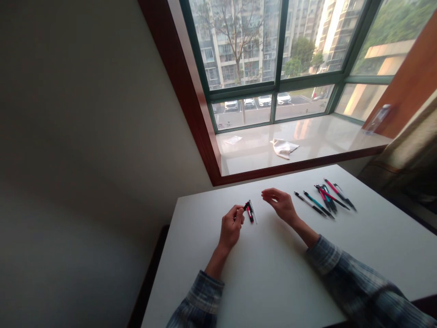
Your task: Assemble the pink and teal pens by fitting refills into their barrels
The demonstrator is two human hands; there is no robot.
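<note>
Over the white table (273, 282), the left hand (231, 228) pinches a black-and-red retractable pen (248, 210) between its fingers, with a slim pale pen (253, 214) lying just beside it; the right hand (280, 205) hangs loosely open, gripping nothing, its fingers pointing toward the left hand; further right lies a loose bunch of pink, teal and black pens (324, 198), some crossing each other (the pink ones overlap most); beyond, on the window sill (307, 161), sit a crumpled cloth (285, 148), a paper scrap (233, 140) and a clear plastic bottle (377, 119).
</note>
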